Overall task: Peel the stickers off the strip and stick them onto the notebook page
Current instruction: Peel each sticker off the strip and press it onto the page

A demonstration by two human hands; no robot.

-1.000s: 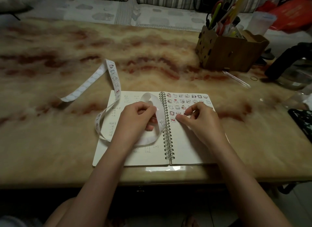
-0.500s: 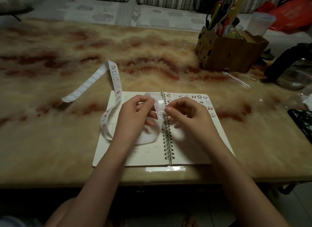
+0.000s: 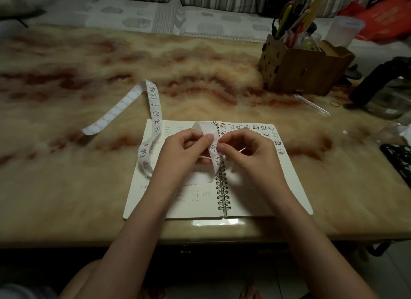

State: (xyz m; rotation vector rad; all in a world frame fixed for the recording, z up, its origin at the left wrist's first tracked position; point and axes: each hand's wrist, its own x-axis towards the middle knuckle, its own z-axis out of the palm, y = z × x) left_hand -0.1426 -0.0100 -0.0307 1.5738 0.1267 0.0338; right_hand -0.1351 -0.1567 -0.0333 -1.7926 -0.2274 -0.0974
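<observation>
Now, at far left: the strip (image 3: 153, 103) trails over the table (image 3: 66, 187). Its spent end with bare circles lies flat, and the printed run arches back onto the left page of the notebook (image 3: 142, 200).

Left hand (image 3: 184, 151): thumb and curled fingers pinch a loop of strip, raised just above the spiral binding (image 3: 222, 187).

Change: a second ago the right hand was down on the right page, fingertips at the sticker rows. Half a second ago it had crossed to the strip. The right hand (image 3: 246, 151) now pinches with thumb and forefinger at the next sticker (image 3: 214, 147) on the loop. Cannot tell whether its edge has lifted.

Judgement: one placement finished, next peel begun.

Right page (image 3: 287, 187): stickers along the top and down the outer side, with the lower part bare, so landing room is ample there.

Edges:
- The notebook's near edge sits close to the table's front edge.
- The binding rings lie directly under both hands and may snag the hanging strip.
- Pen holder (image 3: 307, 69) stands well apart at the right and is no obstruction.
</observation>
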